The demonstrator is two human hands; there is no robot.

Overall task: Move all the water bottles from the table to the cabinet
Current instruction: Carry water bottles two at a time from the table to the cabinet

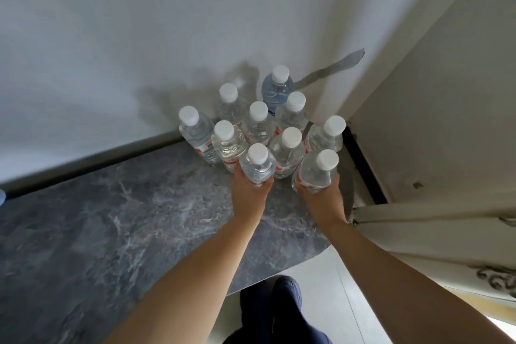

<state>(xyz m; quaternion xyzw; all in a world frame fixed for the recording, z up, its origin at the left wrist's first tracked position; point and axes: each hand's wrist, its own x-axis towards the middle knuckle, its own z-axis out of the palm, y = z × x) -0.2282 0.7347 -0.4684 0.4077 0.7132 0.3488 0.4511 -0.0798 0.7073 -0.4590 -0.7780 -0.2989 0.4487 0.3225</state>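
Note:
Several clear water bottles with white caps stand clustered in the far right corner of the grey marble table [111, 226], against the white wall. One bottle at the back [276, 89] is bluish. My left hand [250, 193] grips the front bottle [257, 166] round its body. A bottle at the front right [318, 172] is gripped by my right hand [321, 198] in the same way. Both held bottles are upright and sit right beside the cluster. Whether they touch the table is hidden by my hands.
A cream cabinet [435, 126] stands directly right of the table, its side panel close to the bottles. An ornate cabinet front [494, 276] shows at the lower right. A dark gap runs between table and cabinet. My legs and pale floor [321, 301] lie below.

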